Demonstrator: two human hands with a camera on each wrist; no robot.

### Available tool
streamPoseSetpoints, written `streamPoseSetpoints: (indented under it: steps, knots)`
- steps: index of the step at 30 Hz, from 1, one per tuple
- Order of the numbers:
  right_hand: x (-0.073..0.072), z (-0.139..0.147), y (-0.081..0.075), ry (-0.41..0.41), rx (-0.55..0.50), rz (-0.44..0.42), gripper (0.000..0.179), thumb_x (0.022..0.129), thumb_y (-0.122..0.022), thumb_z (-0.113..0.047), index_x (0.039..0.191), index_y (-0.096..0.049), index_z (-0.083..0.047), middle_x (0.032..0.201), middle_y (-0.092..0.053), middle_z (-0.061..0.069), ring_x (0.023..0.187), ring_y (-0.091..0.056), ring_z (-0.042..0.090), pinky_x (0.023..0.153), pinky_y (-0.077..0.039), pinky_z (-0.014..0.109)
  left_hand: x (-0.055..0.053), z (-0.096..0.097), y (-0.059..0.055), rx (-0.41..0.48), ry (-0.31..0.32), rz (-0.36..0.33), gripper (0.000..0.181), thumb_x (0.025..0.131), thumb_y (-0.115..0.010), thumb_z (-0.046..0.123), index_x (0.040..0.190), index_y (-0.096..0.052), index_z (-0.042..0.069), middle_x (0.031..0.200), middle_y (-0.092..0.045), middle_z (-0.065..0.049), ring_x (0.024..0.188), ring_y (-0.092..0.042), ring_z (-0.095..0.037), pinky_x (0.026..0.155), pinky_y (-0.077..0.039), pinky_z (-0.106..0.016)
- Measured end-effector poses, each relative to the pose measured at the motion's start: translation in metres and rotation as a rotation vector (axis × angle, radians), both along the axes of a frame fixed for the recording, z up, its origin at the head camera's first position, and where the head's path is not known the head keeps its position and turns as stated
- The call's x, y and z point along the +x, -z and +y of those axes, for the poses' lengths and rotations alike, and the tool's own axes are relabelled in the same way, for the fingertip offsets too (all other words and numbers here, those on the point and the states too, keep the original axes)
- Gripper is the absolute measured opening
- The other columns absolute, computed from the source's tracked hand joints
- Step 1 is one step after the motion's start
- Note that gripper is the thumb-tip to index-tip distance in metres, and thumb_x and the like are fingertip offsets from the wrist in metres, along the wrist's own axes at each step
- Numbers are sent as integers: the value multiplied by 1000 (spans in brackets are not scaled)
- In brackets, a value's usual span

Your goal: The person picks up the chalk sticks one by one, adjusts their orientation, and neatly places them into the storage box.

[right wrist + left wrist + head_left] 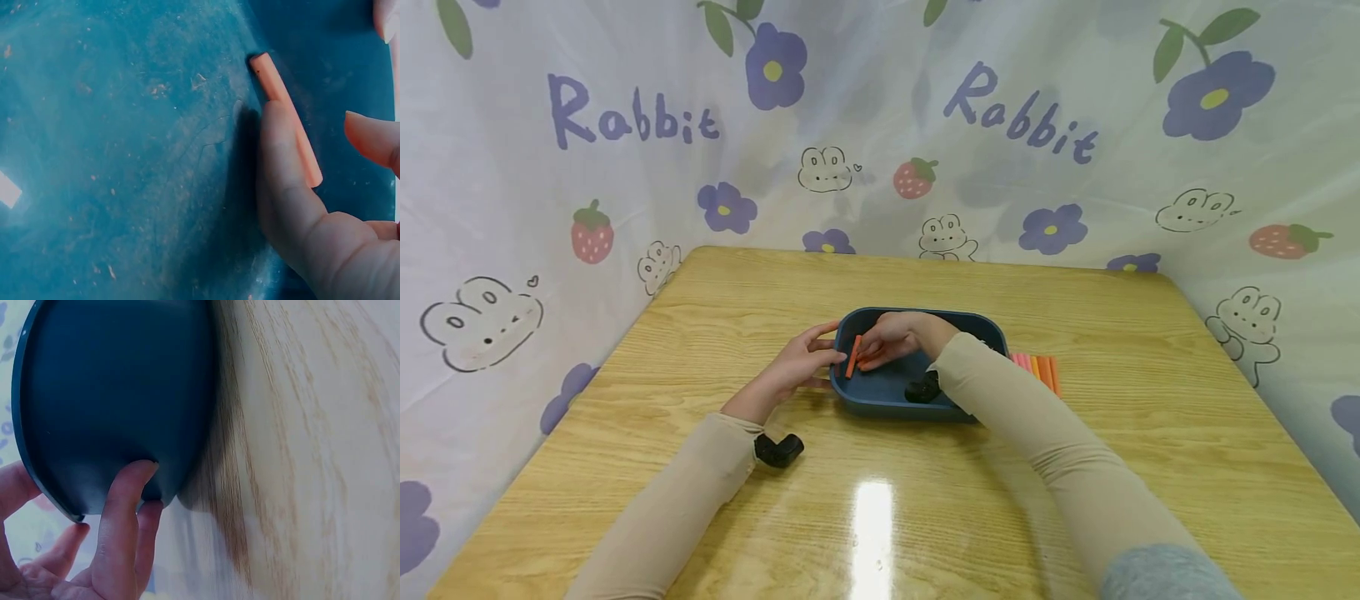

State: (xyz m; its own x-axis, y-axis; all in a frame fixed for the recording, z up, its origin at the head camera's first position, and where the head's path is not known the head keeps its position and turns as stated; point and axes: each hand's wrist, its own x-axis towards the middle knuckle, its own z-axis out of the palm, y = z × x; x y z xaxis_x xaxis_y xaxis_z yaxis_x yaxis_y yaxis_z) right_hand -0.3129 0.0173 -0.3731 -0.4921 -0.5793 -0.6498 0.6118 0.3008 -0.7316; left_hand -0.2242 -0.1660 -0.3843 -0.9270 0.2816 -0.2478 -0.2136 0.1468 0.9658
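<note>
A dark blue tray stands in the middle of the wooden table. My right hand reaches into it, fingers straight and low over the floor. An orange stick lies along one fingertip. In the right wrist view the stick rests against a straight finger on the tray floor, and the neighbouring finger stands apart from it. My left hand is at the tray's left end. Its fingers press the outer wall, with the thumb near the rim.
Several pink and orange sticks lie side by side on the table just right of the tray. A printed fabric backdrop encloses the table at the back and on both sides. Black wrist-camera mounts sit under both forearms.
</note>
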Motion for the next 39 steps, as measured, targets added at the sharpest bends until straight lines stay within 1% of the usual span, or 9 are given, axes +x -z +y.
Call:
streamPoseSetpoints:
  steps: [5, 8, 13, 17, 24, 27, 34, 39]
  knots:
    - [0, 4, -2, -7, 19, 53, 28, 94, -46, 4, 119, -52, 15, 100, -60, 22, 96, -59, 30, 91, -47, 40, 0, 0, 0, -3, -3, 0, 63, 95, -53, 8, 149, -23, 16, 142, -32, -24, 115, -49, -41, 77, -53, -43]
    - [1, 7, -3, -10, 28, 68, 31, 94, -45, 3, 123, -49, 15, 107, -59, 24, 103, -56, 32, 91, -47, 39, 0, -1, 0, -9, 1, 2, 63, 95, -53, 8, 149, -23, 16, 143, -31, -23, 116, -49, -40, 78, -53, -44]
    - [2, 14, -8, -16, 22, 68, 36, 94, -44, 4, 128, -42, 15, 123, -51, 29, 117, -49, 34, 94, -44, 39, 0, -1, 1, -9, 5, 7, 63, 95, -53, 9, 150, -22, 16, 143, -31, -24, 115, -49, -40, 79, -53, -44]
    - [4, 20, -14, -10, -1, 55, 42, 94, -44, 4, 134, -34, 14, 130, -43, 31, 123, -43, 36, 97, -42, 38, 1, 0, 0, 5, -12, -1, 64, 94, -55, 9, 149, -23, 16, 142, -32, -24, 113, -51, -40, 78, -53, -44]
    - [10, 32, -25, -31, -59, 67, 45, 97, -40, 1, 139, -27, 12, 140, -32, 30, 129, -36, 36, 100, -39, 38, 3, 1, -1, 16, -23, -8, 65, 94, -56, 7, 149, -24, 16, 141, -33, -24, 116, -49, -39, 78, -53, -45]
    - [13, 37, -30, -37, -97, 79, 47, 98, -39, 1, 141, -24, 11, 143, -28, 28, 130, -34, 35, 101, -38, 39, 3, 1, -1, 12, -27, -7, 64, 94, -55, 7, 149, -24, 15, 141, -34, -24, 114, -50, -40, 77, -53, -45]
    - [22, 54, -41, -81, -161, 130, 50, 98, -37, 1, 143, -17, 11, 145, -24, 29, 133, -29, 36, 102, -36, 39, 3, 2, 1, 1, -26, -4, 64, 94, -55, 7, 149, -24, 15, 140, -34, -25, 115, -49, -40, 75, -54, -42]
    - [28, 70, -48, -95, -186, 184, 50, 99, -37, 1, 143, -16, 11, 145, -23, 30, 133, -27, 38, 105, -32, 42, 4, 3, 0, -7, -33, -1, 65, 93, -56, 7, 149, -24, 15, 140, -35, -25, 115, -49, -39, 75, -54, -42]
